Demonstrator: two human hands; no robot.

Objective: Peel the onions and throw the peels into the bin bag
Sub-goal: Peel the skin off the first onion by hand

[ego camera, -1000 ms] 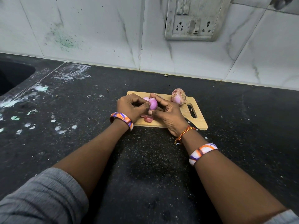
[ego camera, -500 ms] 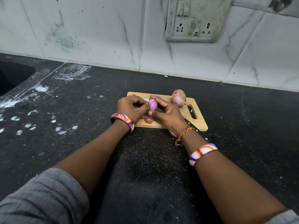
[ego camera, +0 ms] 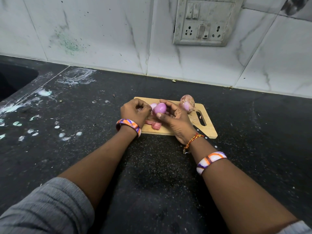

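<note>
Grey sleeves nearest the camera, bangles on both wrists, forearms stretched out over the black speckled bench. Further up, both hands meeting over the wooden cutting board. Right hand cupped around the peeled onion, fingers curled over the top and thumb underneath, so holding it loosely rather than squeezing. Left hand closed up just beside it, fingertips pinched together, looked like a scrap of skin in there but honestly couldn't tell for sure. Loose peels piled on the board right under the hands. Second onion sitting at the far right of the board near the handle slot, papery skin mostly still on, well, partly. Possibly another pale peeled piece tucked behind the held one, half hidden. Beyond that just the tiled wall and a grubby socket plate, dark sink off to the far left. No bin bag anywhere in view, which seemed the main snag: peels would need gathering and carrying out of frame, easy to scatter thin flakes across the bench on the way. Also a slick peeled onion in a relaxed grip, likely to pop out and roll off the board if the left hand tugged hard at a stuck bit.
</note>
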